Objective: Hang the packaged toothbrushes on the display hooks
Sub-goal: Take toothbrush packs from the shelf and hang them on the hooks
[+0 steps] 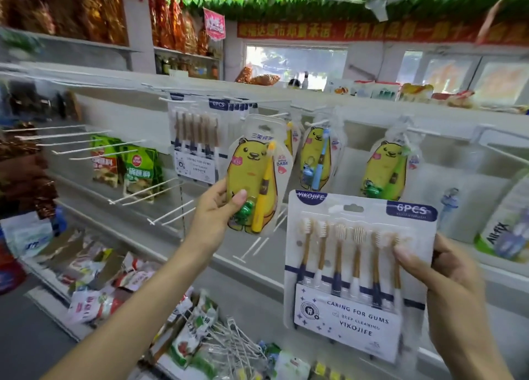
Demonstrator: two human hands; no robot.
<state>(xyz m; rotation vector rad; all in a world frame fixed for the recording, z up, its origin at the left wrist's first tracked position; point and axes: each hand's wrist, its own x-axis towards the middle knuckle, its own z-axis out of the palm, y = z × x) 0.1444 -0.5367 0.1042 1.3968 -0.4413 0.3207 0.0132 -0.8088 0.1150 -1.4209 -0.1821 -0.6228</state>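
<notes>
Far left, bare white display hooks [71, 139] jut out from the rack, and just past them green snack bags [137, 169] hang on their own pegs. Next along, a six-pack of brown-handled toothbrushes [194, 142] hangs on a hook in the top row, with more packs stacked behind it.

Now your left hand [219, 208]: you've got it raised to the rack, thumb curled over the front and fingers behind, pinching the lower edge of the yellow bear toothbrush pack [257, 176]. That pack stands upright, its top up at a hook [279, 115], but the blur won't let you tell whether the hole is on it. Right of it, a bear pack with a blue brush [316, 156] hangs from its peg, and further along a bear pack with a green brush [389, 167] hangs from the next one.

Lower and nearer to you, your right hand [440, 276] grips the second six-pack [355, 268] by its right edge, thumb pressed across the front over the last brush, fingers wrapped behind. It's held off the rack, tilted slightly, below the hanging bear packs.

Far right, a white tube [503, 230] leans on the shelf.
</notes>
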